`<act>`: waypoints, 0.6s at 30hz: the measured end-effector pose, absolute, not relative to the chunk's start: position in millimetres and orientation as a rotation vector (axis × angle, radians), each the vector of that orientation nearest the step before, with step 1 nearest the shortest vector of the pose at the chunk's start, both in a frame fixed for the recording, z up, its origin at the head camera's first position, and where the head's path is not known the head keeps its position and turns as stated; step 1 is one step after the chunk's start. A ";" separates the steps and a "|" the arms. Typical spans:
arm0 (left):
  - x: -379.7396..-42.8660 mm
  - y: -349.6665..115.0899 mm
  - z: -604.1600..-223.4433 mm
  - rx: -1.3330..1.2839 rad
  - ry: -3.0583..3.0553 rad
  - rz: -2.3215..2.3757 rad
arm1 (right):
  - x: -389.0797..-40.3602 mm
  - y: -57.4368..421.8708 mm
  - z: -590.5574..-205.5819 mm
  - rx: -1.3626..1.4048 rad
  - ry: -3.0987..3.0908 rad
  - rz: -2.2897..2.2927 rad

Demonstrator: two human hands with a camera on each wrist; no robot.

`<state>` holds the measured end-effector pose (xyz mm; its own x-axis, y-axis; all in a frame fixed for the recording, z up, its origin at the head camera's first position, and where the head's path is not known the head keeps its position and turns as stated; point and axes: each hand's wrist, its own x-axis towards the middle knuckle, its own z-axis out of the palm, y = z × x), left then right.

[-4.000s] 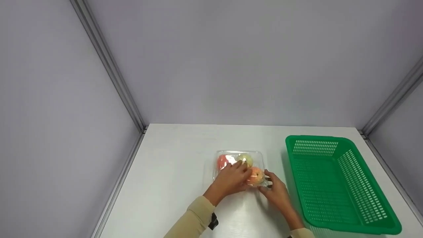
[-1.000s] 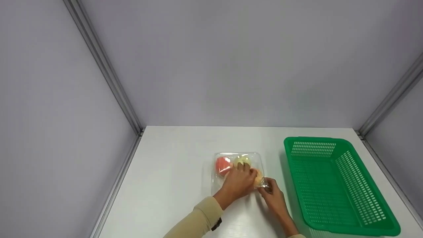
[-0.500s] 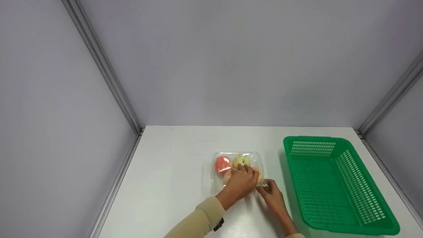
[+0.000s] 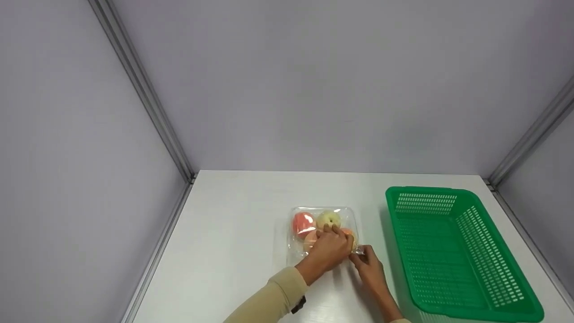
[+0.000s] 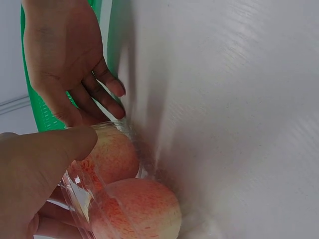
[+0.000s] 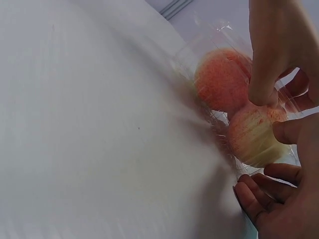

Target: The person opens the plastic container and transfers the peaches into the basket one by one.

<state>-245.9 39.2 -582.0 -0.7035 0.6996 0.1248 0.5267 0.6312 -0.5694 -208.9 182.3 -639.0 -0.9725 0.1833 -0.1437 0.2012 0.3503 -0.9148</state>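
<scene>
Left grip (image 4: 330,244) pinches the clear wrapping (image 4: 360,250); right grip (image 4: 369,264) is clamped round the near right corner of the fruit pack (image 4: 320,208). I judge the step in hand to be working the wrapping at that corner. Next move, in my judgement, calls for a firm corner hold and a controlled pull, keeping the pack level. Pack location: on the worktop (image 4: 237,224), left of the green basket (image 4: 423,189). Contents: one red fruit (image 4: 304,224), one pale green fruit (image 4: 331,217), two peach-coloured fruits (image 4: 310,240), partly masked from my head view.
</scene>
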 end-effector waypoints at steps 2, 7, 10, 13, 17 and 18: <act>-245.9 40.5 -581.2 -0.992 -2.532 0.723 | -208.3 183.2 -639.1 0.373 2.563 -1.752; -245.6 39.4 -581.7 -1.012 -2.541 0.676 | -206.4 183.0 -638.9 0.376 2.540 -1.762; -246.4 39.3 -582.2 -1.020 -2.553 0.643 | -206.1 182.8 -638.1 0.383 2.542 -1.753; -247.4 40.1 -581.1 -1.029 -2.591 0.619 | -206.5 182.6 -637.2 0.389 2.551 -1.743; -248.8 40.7 -580.3 -1.023 -2.625 0.588 | -207.1 182.0 -636.3 0.388 2.570 -1.728; -248.9 40.5 -580.5 -1.017 -2.622 0.585 | -207.2 181.9 -636.3 0.385 2.572 -1.724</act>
<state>-248.9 40.5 -580.5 -0.7177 0.6889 0.1011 0.5807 0.6724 -0.4590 -207.2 181.9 -636.3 -0.9693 0.1918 -0.1540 0.2154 0.3589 -0.9082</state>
